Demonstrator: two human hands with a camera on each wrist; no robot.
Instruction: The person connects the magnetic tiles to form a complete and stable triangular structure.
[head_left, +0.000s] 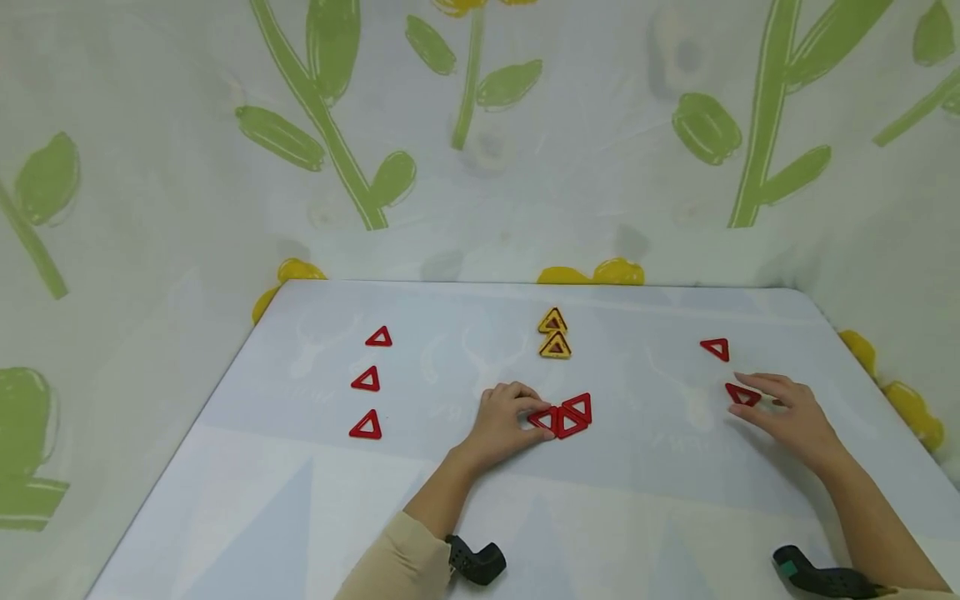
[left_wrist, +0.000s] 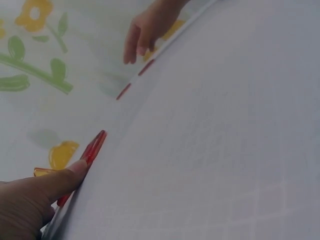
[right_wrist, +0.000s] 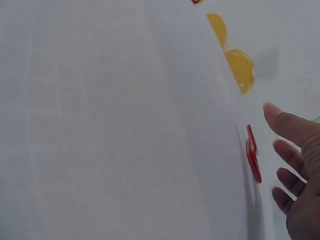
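My left hand [head_left: 504, 419] pinches a hollow red triangle tile [head_left: 555, 422] between thumb and fingers. That tile lies edge to edge with a second red triangle [head_left: 573, 431], and a third red triangle [head_left: 589, 408] adjoins it at the upper right. In the left wrist view, the left thumb lies along the red tile [left_wrist: 98, 145]. On the right, my right hand [head_left: 797, 417] hovers with thumb and fingers spread on either side of another red triangle [head_left: 742, 387]. The right wrist view shows a gap between its fingertips and the red tile [right_wrist: 254, 157].
Three separate red triangles, top [head_left: 378, 343], middle [head_left: 366, 387] and bottom [head_left: 365, 436], form a column on the left. Two yellow triangles, one upper [head_left: 553, 312] and one lower [head_left: 555, 354], sit at the back. Another red triangle [head_left: 727, 350] lies beyond my right hand on the pale table [head_left: 637, 517].
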